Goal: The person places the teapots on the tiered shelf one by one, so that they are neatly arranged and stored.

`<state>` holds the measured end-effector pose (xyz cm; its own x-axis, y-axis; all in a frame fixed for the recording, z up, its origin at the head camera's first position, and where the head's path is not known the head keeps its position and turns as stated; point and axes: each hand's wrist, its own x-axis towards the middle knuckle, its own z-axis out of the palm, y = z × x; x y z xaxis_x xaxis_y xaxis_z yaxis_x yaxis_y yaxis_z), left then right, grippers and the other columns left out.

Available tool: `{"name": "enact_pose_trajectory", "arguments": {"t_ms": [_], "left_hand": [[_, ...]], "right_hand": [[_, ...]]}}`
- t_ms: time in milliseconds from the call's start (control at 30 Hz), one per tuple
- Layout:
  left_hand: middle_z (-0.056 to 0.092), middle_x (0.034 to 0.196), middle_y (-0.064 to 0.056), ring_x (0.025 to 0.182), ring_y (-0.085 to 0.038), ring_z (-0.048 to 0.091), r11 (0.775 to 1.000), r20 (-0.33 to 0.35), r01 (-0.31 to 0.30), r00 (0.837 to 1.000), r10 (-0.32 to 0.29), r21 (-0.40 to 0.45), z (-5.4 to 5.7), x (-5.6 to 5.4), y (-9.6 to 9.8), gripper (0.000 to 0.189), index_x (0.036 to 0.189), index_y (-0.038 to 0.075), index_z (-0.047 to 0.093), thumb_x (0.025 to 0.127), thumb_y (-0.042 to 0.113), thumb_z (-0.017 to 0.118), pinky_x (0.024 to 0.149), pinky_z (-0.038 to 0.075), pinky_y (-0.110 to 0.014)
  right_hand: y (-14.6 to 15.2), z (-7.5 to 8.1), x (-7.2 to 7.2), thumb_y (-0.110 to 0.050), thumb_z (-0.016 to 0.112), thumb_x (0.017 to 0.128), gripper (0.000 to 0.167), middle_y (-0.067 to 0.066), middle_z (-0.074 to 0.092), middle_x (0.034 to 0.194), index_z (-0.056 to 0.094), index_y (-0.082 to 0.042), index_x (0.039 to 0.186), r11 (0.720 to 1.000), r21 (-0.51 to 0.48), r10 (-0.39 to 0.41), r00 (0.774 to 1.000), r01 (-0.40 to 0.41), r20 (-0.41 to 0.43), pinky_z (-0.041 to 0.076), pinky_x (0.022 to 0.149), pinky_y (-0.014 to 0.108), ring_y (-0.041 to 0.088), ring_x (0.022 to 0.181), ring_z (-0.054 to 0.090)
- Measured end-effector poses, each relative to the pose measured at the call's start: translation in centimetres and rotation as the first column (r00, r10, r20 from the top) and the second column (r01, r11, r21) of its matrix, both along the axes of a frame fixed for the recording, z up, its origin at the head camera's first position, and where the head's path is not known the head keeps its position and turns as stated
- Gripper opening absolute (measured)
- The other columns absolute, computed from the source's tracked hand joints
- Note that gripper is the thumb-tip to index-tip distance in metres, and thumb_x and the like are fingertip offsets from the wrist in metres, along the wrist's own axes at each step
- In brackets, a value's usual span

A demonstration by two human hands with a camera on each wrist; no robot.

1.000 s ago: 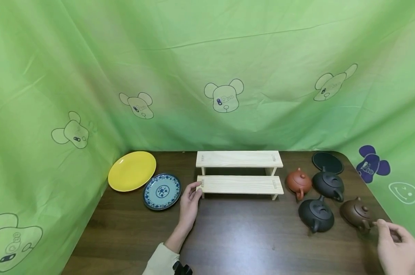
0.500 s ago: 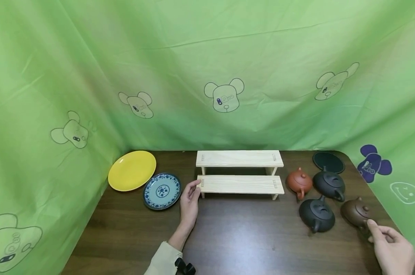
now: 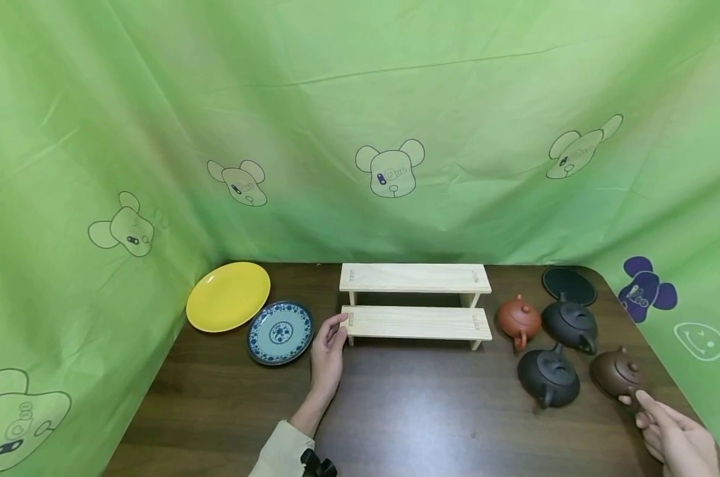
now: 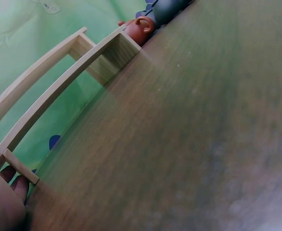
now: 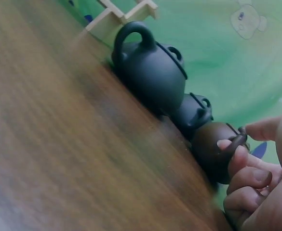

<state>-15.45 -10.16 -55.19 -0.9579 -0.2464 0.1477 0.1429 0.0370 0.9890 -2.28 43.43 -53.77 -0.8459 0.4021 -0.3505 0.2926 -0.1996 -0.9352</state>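
Note:
My left hand (image 3: 327,354) grips the left end of the lower step of a pale wooden two-step stand (image 3: 416,322), thumb at the front edge. The left wrist view shows the stand (image 4: 59,91) from its side, with curled fingertips beside its leg. At the far right, my right hand (image 3: 678,430) holds the handle of a dark brown teapot (image 3: 616,372). In the right wrist view a fingertip pokes through the handle loop of the brown teapot (image 5: 210,149), with the thumb at the handle's top. The teapot rests on the table, lid on.
Two black teapots, the front one (image 3: 548,377) and the rear one (image 3: 571,322), stand left of the brown one. A reddish clay teapot (image 3: 518,317) sits beside the stand. Behind lies a dark round plate (image 3: 568,285). A yellow plate (image 3: 228,297) and blue patterned plate (image 3: 280,333) lie left.
My right hand has moved left to the brown teapot, and its fingers have closed round the handle. My left hand stays on the stand's end.

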Motion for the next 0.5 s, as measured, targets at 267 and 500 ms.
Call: {"name": "enact_pose_trajectory", "arguments": {"t_ms": [267, 500], "left_hand": [[0.075, 0.137, -0.016, 0.129, -0.017, 0.067, 1.0, -0.113, -0.007, 0.994, 0.006, -0.012, -1.1, -0.1, -0.3, 0.024, 0.131, 0.003, 0.075, 0.11, 0.009, 0.064, 0.105, 0.051, -0.017], [0.075, 0.136, -0.016, 0.128, -0.015, 0.066, 1.0, -0.11, 0.002, 0.994, -0.003, -0.009, -1.3, -0.1, -0.3, 0.024, 0.131, 0.005, 0.075, 0.11, 0.011, 0.065, 0.106, 0.05, -0.017]], "right_hand": [[0.8, -0.2, -0.1, -0.027, 0.062, 0.116, 0.04, -0.01, 0.045, 0.054, 0.085, -0.035, 0.085, 0.99, 0.049, 0.13, 0.991, -0.13, 0.002, 0.01, 0.056, 0.048, 0.029, 0.059, 0.013], [0.6, -0.1, 0.2, -0.02, 0.065, 0.114, 0.037, -0.014, 0.067, 0.071, 0.088, -0.035, 0.09, 0.992, 0.063, 0.113, 0.992, -0.109, -0.06, 0.008, 0.054, 0.045, 0.025, 0.058, 0.017]]}}
